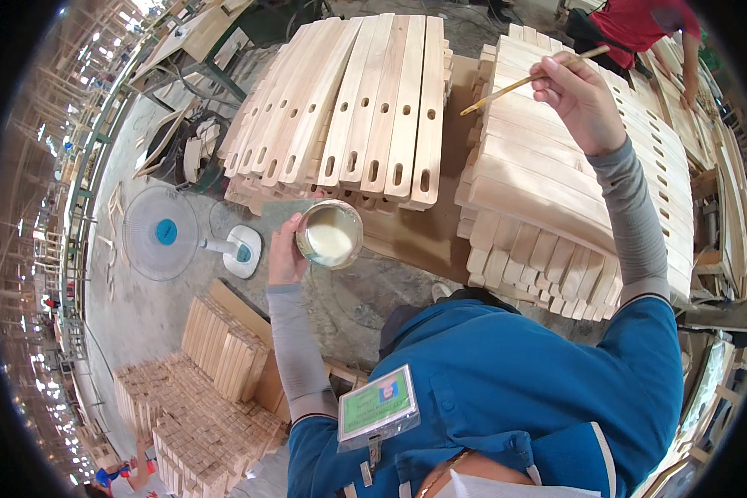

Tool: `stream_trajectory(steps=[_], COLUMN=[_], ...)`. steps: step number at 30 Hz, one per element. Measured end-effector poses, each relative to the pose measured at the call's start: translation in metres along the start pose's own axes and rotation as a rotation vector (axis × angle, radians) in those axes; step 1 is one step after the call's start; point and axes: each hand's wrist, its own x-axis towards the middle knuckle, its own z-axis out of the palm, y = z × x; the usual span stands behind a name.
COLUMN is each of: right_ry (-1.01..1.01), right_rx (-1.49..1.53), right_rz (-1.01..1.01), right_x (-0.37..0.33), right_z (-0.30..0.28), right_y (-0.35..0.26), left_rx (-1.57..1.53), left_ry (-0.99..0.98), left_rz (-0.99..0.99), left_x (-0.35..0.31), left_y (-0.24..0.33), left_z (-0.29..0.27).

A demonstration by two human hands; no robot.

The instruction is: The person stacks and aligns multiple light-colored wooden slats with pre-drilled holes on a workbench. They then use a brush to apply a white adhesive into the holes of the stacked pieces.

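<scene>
My left hand (pixel 285 254) is wrapped round a clear round cup (pixel 355 217) with cream-coloured liquid in it, just in front of the left stack of wooden slats (pixel 402 75). A grey-green flat sheet (pixel 278 214) shows beside the cup; whether my fingers hold it I cannot tell. Raised over the right stack of slats (pixel 539 166), my right hand (pixel 579 98) pinches a thin wooden stick (pixel 506 90). Its darker tip points left, over the gap between the stacks, apart from the wood. The pale slats have rounded ends, with slots and small holes showing.
On the concrete floor at left lies a fan (pixel 164 232) with a white base. Stacks of small wood blocks (pixel 199 407) stand at the lower left. A person in red (pixel 647 25) works at the far right. A workbench (pixel 191 41) stands at the far left.
</scene>
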Motion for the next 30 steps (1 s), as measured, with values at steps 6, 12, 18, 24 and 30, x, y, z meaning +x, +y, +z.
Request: stream_trajectory(steps=[6, 12, 18, 24, 30], right_ry=[0.193, 0.381, 0.631, 0.807, 0.797], right_rx=[0.082, 0.168, 0.279, 0.223, 0.116], right_rz=[-0.049, -0.03, 0.029, -0.133, -0.245], right_x=[-0.061, -0.133, -0.212, -0.287, -0.326], right_z=[0.01, 0.041, 0.072, 0.053, 0.017], right_y=[-0.004, 0.022, 0.031, 0.006, -0.039], left_rx=[-0.038, 0.039, 0.049, 0.002, -0.045], left_ry=[0.208, 0.29, 0.185, -0.069, -0.369], left_rz=[0.135, 0.086, 0.089, 0.123, 0.038], left_x=[-0.04, -0.068, -0.067, -0.063, -0.069], left_y=[0.002, 0.022, 0.02, 0.005, -0.01], left_z=[-0.042, -0.035, -0.011, 0.053, 0.137])
